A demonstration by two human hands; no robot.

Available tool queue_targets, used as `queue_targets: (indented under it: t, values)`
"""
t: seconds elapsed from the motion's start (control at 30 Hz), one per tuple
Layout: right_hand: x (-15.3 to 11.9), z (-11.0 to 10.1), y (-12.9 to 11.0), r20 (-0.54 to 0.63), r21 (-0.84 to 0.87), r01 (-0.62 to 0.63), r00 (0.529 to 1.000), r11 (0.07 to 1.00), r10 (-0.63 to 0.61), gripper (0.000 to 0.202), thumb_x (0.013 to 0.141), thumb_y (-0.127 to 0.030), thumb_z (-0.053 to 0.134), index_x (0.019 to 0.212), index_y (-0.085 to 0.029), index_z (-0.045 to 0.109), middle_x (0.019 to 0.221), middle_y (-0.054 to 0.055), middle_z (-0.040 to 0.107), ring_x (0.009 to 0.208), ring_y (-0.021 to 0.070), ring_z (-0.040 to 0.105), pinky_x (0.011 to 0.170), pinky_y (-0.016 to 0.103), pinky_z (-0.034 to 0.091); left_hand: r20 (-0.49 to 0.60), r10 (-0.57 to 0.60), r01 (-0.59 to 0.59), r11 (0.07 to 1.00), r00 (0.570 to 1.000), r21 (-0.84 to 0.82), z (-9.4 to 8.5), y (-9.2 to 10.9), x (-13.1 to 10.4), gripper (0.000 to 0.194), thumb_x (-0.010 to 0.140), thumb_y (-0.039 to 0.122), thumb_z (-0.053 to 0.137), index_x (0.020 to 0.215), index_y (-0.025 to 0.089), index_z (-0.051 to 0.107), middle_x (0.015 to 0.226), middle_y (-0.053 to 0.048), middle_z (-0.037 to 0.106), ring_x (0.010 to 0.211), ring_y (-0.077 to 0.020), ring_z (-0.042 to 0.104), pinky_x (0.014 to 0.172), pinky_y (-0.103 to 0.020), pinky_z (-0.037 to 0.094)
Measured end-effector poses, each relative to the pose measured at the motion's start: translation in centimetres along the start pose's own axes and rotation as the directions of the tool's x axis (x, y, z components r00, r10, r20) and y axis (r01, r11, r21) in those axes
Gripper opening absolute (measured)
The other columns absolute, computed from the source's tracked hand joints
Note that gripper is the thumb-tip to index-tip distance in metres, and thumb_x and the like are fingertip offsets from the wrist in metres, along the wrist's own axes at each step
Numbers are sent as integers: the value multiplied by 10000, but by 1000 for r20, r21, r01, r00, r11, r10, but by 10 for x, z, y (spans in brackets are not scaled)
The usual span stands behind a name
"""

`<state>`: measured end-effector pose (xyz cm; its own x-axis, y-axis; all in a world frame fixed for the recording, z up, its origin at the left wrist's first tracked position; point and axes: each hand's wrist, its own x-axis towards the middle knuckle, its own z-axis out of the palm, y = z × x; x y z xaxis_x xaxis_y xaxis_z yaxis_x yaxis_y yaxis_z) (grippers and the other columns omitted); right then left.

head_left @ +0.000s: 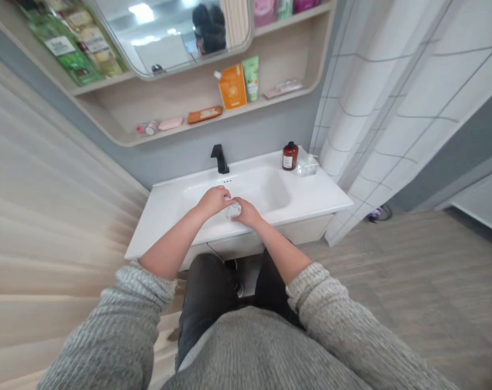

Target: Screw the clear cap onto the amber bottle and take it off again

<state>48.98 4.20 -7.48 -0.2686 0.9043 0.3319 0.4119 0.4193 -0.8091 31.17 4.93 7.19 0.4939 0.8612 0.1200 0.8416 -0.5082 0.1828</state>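
Note:
Over the white washbasin (276,189), my two hands meet around a small clear, whitish thing (233,211), too small to name surely. My right hand (248,212) grips it from the right, with the thumb along its top. Curled in from the left, my left hand (214,201) has its fingertips at the thing's upper edge. Part of the thing is hidden behind the fingers. A black faucet (220,159) stands behind my hands, at the back of the basin.
A brown bottle (289,156) and a clear pump bottle (308,166) stand at the counter's back right. Above, a shelf holds an orange pouch (233,88), a green tube (251,79) and several small items. A curtain (46,216) hangs at left; a tiled wall (375,108) stands right.

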Motion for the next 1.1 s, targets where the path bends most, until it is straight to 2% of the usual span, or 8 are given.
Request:
queue_targets:
  t: [0.17,0.37,0.47,0.63,0.8,0.9,1.0,1.1]
  values:
    - [-1,-1,-2,-10,-2,-13,1000,1000,13,796,643,-185,951,1367,-263,631,1300,63,756,1208,314,712,1111,460,537,71,-93,84,990,993,114,22,2,9,387,982,534,678,988,194,864,1030,-115,812,980,-274,744,890,-355,540]
    - [1,0,0,-6,30,11,1000,999,-11,783,627,-174,954,1337,-276,643,1288,46,762,1200,306,718,1111,452,539,145,-115,71,957,983,280,25,2,1,447,1053,544,547,1046,214,848,1033,-144,825,1061,-319,764,911,-376,541]
    - [1,-1,1,-9,32,-22,1000,999,22,802,618,-204,971,1343,-264,635,1264,54,766,1166,306,727,1078,450,554,133,11,-29,990,991,137,22,-2,-1,348,1020,385,591,1242,222,803,1221,-127,801,1149,-299,747,1008,-386,551]
    - [1,-3,1,6,20,-45,999,999,45,802,615,-237,979,1339,-253,635,1266,60,763,1167,315,726,1062,455,561,168,228,-203,967,959,-153,13,-15,-1,542,856,233,711,1398,217,720,1405,-98,726,1308,-269,682,1156,-363,519]
    - [0,-4,-1,7,6,-30,1000,1000,30,823,622,-243,976,1367,-275,628,1318,57,758,1213,319,717,1104,472,545,78,-87,81,994,993,78,7,-9,-1,575,1004,601,619,1393,189,715,1369,-168,733,1200,-323,735,1018,-389,559]
    - [0,-5,-1,9,-17,-32,999,999,32,834,612,-239,981,1369,-257,632,1321,79,758,1218,329,717,1100,467,546,122,-197,178,972,973,153,7,-2,0,503,1026,592,584,1244,180,774,1156,-172,798,1115,-337,759,947,-381,558]
    - [0,-5,0,18,-28,-39,999,999,39,807,618,-239,974,1350,-263,636,1276,65,772,1175,324,729,1075,460,556,249,-15,-4,997,968,75,7,2,-1,371,931,384,710,1255,217,779,1214,-137,794,1143,-312,755,969,-355,551]
    - [0,-6,0,12,-28,-46,999,999,46,804,622,-237,962,1353,-276,630,1287,52,771,1173,320,730,1078,467,554,228,60,-73,996,972,47,8,6,-3,711,836,378,805,1513,248,632,1423,-144,723,1228,-321,735,1001,-362,548]
